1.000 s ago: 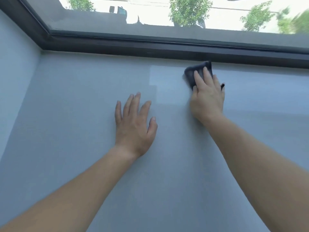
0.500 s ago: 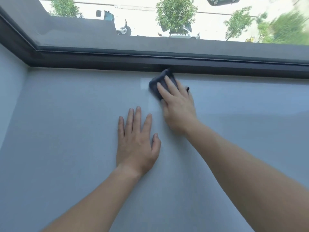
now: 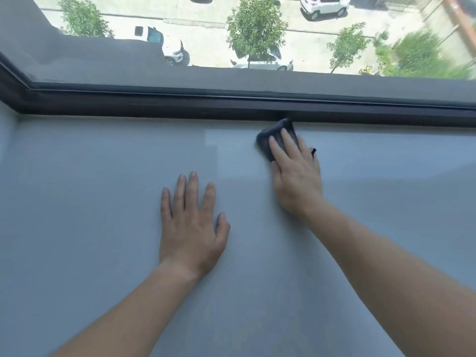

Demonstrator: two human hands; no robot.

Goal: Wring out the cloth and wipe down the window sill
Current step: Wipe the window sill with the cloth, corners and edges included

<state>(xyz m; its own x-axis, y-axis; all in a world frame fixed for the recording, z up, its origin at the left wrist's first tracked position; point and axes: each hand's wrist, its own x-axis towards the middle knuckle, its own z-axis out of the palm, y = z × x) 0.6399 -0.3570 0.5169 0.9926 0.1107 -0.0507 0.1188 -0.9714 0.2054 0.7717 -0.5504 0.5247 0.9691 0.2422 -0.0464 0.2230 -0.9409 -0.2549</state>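
A small dark folded cloth [image 3: 268, 140] lies on the pale grey window sill [image 3: 103, 202], close against the dark window frame. My right hand [image 3: 296, 176] presses flat on the cloth with straight fingers, covering its near half. My left hand [image 3: 192, 225] rests palm down on the bare sill, fingers spread, a little to the left of the right hand and nearer to me.
The dark window frame [image 3: 180, 104] runs along the far edge of the sill and turns a corner at the far left. A grey side wall [image 3: 5, 130] closes the sill on the left. Beyond the glass lie a street, cars and trees.
My right hand slid the cloth along the frame, first left toward my left hand, then back to the right. The left hand stayed planted on the sill. The view tilted up.
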